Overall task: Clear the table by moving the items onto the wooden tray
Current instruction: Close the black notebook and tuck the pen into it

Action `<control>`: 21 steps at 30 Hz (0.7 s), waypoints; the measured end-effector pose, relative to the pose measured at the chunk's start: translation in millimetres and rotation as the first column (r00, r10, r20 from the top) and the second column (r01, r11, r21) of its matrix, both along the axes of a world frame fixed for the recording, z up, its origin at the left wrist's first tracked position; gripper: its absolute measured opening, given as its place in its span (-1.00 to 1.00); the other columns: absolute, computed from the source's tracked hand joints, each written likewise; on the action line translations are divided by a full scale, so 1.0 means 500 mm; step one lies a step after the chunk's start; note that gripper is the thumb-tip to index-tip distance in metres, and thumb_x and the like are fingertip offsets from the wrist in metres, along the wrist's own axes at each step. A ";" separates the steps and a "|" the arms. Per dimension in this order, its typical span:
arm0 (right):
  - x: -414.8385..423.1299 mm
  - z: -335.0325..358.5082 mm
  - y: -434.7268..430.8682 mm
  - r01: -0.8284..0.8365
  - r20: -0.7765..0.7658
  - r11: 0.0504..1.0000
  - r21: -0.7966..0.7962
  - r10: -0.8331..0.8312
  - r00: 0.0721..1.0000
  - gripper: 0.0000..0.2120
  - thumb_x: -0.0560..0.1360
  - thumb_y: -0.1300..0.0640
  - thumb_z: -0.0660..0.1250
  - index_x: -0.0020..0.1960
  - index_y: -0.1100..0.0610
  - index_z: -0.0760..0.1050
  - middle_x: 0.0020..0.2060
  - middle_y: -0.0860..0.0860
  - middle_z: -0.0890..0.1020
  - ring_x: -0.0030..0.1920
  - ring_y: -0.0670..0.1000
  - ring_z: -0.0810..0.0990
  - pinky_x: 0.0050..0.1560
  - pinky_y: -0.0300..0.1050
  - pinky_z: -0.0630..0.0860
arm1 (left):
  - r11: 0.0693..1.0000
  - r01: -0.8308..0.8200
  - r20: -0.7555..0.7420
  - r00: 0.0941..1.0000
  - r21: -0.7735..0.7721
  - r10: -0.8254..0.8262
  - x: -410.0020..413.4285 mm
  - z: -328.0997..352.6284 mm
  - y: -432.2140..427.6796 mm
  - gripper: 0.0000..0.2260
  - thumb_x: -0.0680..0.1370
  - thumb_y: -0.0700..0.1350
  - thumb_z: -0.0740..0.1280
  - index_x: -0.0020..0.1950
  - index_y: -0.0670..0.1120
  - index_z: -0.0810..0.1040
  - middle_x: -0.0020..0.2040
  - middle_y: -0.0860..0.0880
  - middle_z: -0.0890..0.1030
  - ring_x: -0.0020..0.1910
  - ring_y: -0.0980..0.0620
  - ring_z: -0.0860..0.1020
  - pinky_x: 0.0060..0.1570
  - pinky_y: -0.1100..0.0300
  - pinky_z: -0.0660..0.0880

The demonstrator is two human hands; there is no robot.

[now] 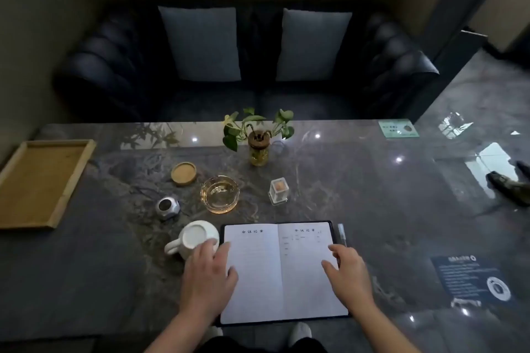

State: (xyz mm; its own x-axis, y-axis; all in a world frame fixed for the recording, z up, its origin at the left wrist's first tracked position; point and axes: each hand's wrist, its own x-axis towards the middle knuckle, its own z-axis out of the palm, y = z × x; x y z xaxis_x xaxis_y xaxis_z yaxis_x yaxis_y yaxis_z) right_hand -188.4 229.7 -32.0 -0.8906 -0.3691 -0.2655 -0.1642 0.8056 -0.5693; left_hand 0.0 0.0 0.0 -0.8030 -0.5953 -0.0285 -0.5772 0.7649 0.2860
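Hands rest on the two pages of the open notebook [279, 272], which lies flat at the near edge of the table [372, 180]. The left hand [208, 275] lies palm down on the left page, fingers spread and gripping nothing; its fingertips reach the white mug [193, 238] that lies tipped just left of the notebook, though contact with the mug cannot be confirmed. The right hand [348, 272] lies open on the right page near its outer edge, likewise holding nothing. This placement on both outer edges suits folding the covers together, judged to be the step in hand before any lift. A pen [342, 233] lies just beside the notebook's far right corner, partly hidden by the right hand. Farther out stand a glass ashtray [219, 194], a small metal polyhedral object [167, 207], a round wooden coaster [184, 173], a clear toothpick holder [278, 190] and a plant in a glass jar [258, 140]. The wooden tray [40, 180] sits at the far left of the table, well apart from the hands, with nothing in it; no item has yet been moved, so the task is judged to be at its start.
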 end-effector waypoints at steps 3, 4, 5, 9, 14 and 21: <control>0.001 -0.002 0.006 0.021 0.039 0.999 0.046 -0.023 0.999 -0.61 0.50 0.10 0.43 0.32 0.08 0.53 0.15 0.04 0.58 0.17 0.08 0.53 0.18 0.03 0.50 | 0.995 0.073 -0.032 0.997 0.062 -0.071 0.011 -0.024 0.025 -0.60 0.25 -0.11 0.53 0.08 -0.08 0.61 -0.03 -0.06 0.55 -0.12 -0.12 0.55 -0.18 0.05 0.56; 0.004 0.000 0.007 0.022 0.067 0.998 0.064 -0.026 0.997 -0.60 0.50 0.10 0.42 0.32 0.07 0.52 0.16 0.04 0.58 0.18 0.08 0.53 0.18 0.02 0.50 | 0.994 0.057 0.003 0.998 0.092 -0.058 0.017 -0.032 0.035 -0.61 0.28 -0.11 0.51 0.09 -0.09 0.61 -0.03 -0.06 0.55 -0.11 -0.12 0.55 -0.15 0.05 0.56; 0.005 -0.003 0.009 0.020 0.082 0.997 0.078 -0.027 0.996 -0.60 0.50 0.10 0.42 0.33 0.07 0.52 0.17 0.05 0.57 0.19 0.09 0.53 0.19 0.02 0.50 | 0.991 0.021 0.036 0.999 0.133 -0.026 0.020 -0.044 0.039 -0.62 0.33 -0.09 0.48 0.13 -0.09 0.60 0.00 -0.06 0.54 -0.06 -0.11 0.53 -0.08 0.04 0.55; 0.006 -0.008 0.015 0.024 0.106 0.995 0.092 -0.033 0.994 -0.60 0.50 0.10 0.40 0.33 0.07 0.51 0.18 0.05 0.56 0.19 0.09 0.53 0.19 0.03 0.50 | 0.936 -0.198 0.232 0.964 0.292 0.132 0.002 -0.062 0.041 -0.55 0.51 0.04 0.27 0.38 -0.04 0.38 0.26 -0.08 0.43 0.21 -0.14 0.40 0.26 0.05 0.32; 0.004 -0.010 0.013 0.071 0.132 0.994 0.077 -0.081 0.988 -0.61 0.51 0.11 0.40 0.32 0.05 0.51 0.13 0.03 0.54 0.12 0.06 0.55 0.16 0.01 0.51 | 0.758 -0.405 0.245 0.914 0.511 0.323 -0.025 -0.054 0.027 -0.41 0.48 -0.04 0.38 0.47 -0.09 0.29 0.35 -0.19 0.38 0.35 -0.20 0.36 0.34 0.04 0.29; 0.008 -0.012 0.010 0.145 0.155 0.989 0.019 -0.146 0.977 -0.62 0.46 0.22 0.41 0.27 0.10 0.54 0.09 0.04 0.53 0.13 0.08 0.54 0.22 0.04 0.48 | 0.613 -0.491 0.179 0.848 0.620 0.498 -0.016 -0.050 0.022 -0.35 0.47 -0.10 0.44 0.51 -0.11 0.28 0.38 -0.17 0.48 0.34 -0.16 0.46 0.28 -0.02 0.40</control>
State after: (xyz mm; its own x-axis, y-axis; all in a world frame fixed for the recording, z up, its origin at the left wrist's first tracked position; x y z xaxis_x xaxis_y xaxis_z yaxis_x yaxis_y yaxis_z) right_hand -184.6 234.7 -38.1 -0.8822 -0.2364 -0.4073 0.0449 0.8187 -0.5725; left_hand -8.0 11.0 -25.0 -0.3946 -0.7474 -0.5345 -0.8081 0.0054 0.5890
